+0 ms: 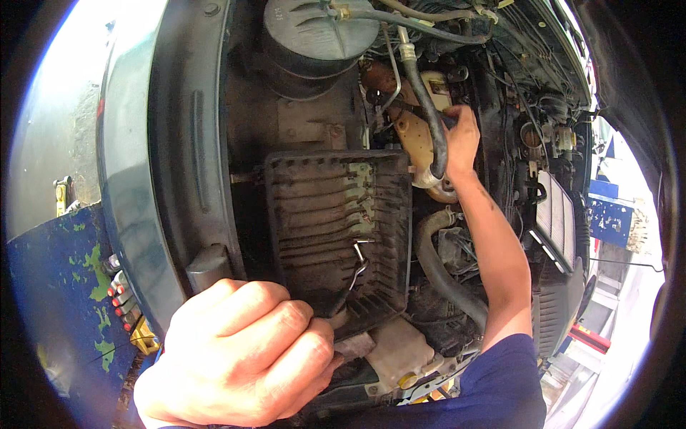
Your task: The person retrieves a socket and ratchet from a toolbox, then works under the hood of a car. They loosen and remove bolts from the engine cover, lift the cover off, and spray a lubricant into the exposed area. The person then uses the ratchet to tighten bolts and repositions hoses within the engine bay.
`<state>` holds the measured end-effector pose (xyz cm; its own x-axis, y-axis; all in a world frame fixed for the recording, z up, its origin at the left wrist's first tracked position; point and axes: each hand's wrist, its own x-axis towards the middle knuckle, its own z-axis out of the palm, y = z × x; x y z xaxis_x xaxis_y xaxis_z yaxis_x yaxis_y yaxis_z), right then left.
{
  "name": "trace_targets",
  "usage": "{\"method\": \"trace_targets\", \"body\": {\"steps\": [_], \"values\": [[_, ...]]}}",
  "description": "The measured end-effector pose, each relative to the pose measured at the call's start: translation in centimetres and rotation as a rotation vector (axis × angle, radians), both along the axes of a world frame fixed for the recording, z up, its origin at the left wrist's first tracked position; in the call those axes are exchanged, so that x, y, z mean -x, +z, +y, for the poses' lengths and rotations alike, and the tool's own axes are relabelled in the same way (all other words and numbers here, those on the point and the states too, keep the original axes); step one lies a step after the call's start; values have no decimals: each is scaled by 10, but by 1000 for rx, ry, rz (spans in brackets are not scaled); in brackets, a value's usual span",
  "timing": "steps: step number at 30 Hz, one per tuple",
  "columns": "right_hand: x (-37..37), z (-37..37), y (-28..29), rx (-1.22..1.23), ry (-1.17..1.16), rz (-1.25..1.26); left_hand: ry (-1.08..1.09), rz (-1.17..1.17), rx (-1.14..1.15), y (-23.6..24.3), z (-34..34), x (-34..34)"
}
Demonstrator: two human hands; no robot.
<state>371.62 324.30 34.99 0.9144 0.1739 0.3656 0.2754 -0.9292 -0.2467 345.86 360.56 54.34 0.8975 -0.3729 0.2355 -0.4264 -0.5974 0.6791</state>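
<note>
A dark, slender, bar-shaped tool (409,107) lies across the tan, stained metal shield (416,145) deep in the engine bay, passing behind a black rubber hose (438,146) with a silvery metal fitting. From where I stand, the person's right hand (463,139) is closed around its near end, the fingers wrapped over it, though the hose covers part of the tool. The bare right forearm reaches up past a thick, curved, dusty black hose (439,268) and out of a navy blue sleeve (500,379). The left hand (243,350) is curled into a tight fist, low and in front of the open, ribbed black plastic box (314,232); I cannot tell whether the fist has hold of anything. A bent, silvery metal rod (359,268) shows over the box, its lower end near that fist. Beyond the box sits a round, black canister (321,32).
</note>
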Motion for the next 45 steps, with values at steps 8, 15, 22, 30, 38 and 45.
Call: {"method": "trace_targets", "body": {"steps": [8, 15, 22, 30, 38, 45], "values": [[-147, 49, 19, 220, -106, 112, 21, 6, -41, 4, -5, -2], [-115, 34, 25, -187, -238, 614, -15, 21, -16, 1, 0, 0], [-80, 34, 40, -528, -185, 636, -33, 37, -23, 4, 1, -1], [-62, 24, 24, -255, 13, 420, -19, 44, -62, 8, -1, -2], [-55, 38, 45, -751, -110, 563, -10, 48, -58, 10, -3, -3], [-11, 16, 84, -837, -166, 446, 0, 51, -60, 8, -3, 0]]}}
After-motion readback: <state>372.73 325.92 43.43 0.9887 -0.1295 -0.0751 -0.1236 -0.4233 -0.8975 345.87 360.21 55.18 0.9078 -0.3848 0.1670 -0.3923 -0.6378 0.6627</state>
